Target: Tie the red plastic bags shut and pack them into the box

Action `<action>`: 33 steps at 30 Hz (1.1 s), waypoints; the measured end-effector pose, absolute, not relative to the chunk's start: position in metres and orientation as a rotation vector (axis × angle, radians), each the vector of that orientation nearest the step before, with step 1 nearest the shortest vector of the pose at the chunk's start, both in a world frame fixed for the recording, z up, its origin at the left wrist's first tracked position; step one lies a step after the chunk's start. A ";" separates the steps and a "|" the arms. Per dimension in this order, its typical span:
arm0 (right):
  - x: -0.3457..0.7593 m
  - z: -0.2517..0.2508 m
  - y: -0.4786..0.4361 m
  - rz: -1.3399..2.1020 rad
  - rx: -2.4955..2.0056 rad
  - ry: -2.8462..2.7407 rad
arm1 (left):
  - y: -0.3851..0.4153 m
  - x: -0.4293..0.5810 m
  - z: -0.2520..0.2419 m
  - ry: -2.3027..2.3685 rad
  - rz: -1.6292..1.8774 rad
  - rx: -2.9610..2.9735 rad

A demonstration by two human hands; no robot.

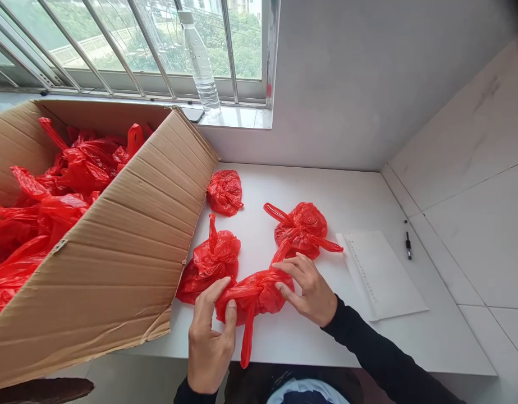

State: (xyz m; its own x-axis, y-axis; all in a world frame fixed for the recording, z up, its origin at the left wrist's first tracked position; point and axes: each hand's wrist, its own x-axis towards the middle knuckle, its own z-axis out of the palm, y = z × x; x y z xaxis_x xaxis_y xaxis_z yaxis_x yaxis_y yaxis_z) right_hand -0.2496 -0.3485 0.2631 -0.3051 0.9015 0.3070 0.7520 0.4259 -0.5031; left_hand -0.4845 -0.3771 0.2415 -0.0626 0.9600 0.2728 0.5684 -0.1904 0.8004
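Observation:
A knotted red plastic bag [259, 294] lies at the front of the white table, its contents hidden. My left hand [212, 331] grips its left side between thumb and fingers. On the right side, my right hand [307, 285] pinches the same bag, fingers on top and thumb nearer me. One handle loop hangs toward the table's front edge. Just behind my left hand sits another tied red bag [212, 261]. A third tied bag [303, 227], its handles spread, lies beyond my right hand. Farther back, a smaller red bundle [225, 192] rests beside the carton.
A large open cardboard box [128, 241] with several red bags [82, 168] inside stands at left. White paper sheets [385, 275] and a black pen [408, 246] lie at right. A water bottle [202, 70] stands on the sill by the barred window.

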 end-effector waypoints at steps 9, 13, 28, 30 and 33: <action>-0.253 0.264 -0.351 0.390 -1.448 -1.952 | -0.379 -0.482 0.230 1.688 0.998 1.780; -0.251 0.268 -0.362 0.599 -1.591 -1.622 | -0.379 -0.483 0.243 1.722 1.052 1.272; -0.273 0.254 -0.364 1.793 -1.170 -0.622 | -0.404 -0.450 0.243 1.267 1.107 0.630; -0.271 0.251 -0.364 1.815 -1.165 -0.616 | -0.405 -0.447 0.237 1.127 0.955 0.448; -0.265 0.247 -0.371 1.814 -1.202 -0.703 | -0.406 -0.440 0.233 0.989 0.888 0.367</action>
